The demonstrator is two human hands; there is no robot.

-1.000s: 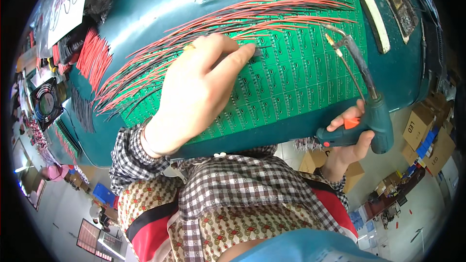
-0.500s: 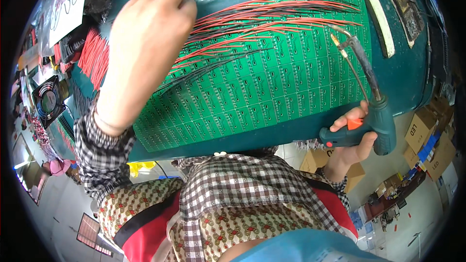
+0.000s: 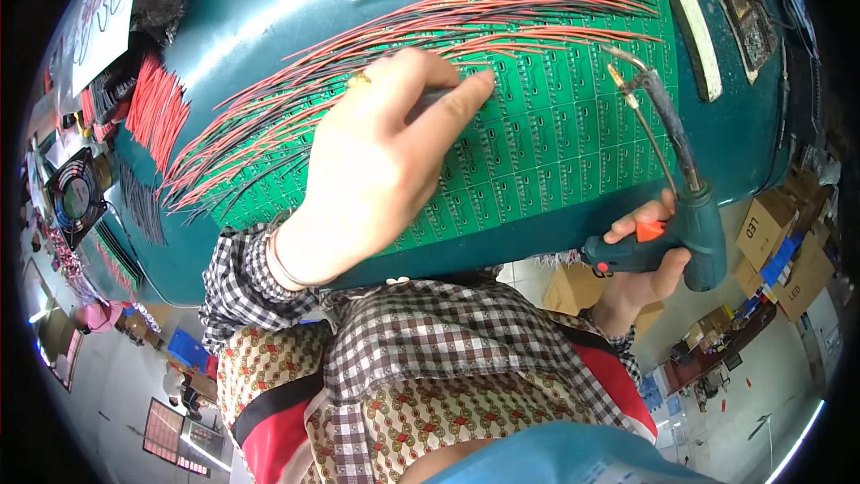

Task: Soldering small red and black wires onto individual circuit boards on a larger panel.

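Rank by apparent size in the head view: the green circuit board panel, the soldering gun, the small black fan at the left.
1. Green circuit board panel, by far the largest.
2. Soldering gun, held in the right hand; it sits nearer the camera, which inflates it.
3. Black fan, smallest, shrunk by the fisheye rim.

Person, seen from above; clothing and worn items only.

- Shirt: small black-and-white check, long sleeves. Left sleeve (image 3: 240, 282) bunched in folds just behind the wrist, cuff loose. Right sleeve cuff (image 3: 627, 345) shows a narrow strip of the same check at the wrist.
- Wristband: a thin pale band (image 3: 279, 260) circles the left wrist, just ahead of the cuff.
- Apron or overgarment (image 3: 421, 421): cream ground with a repeating pattern of small red and dark motifs in rows; broad red trim edged in black along both sides.
- Left hand (image 3: 376, 161) and right hand (image 3: 640, 278): bare, no gloves.
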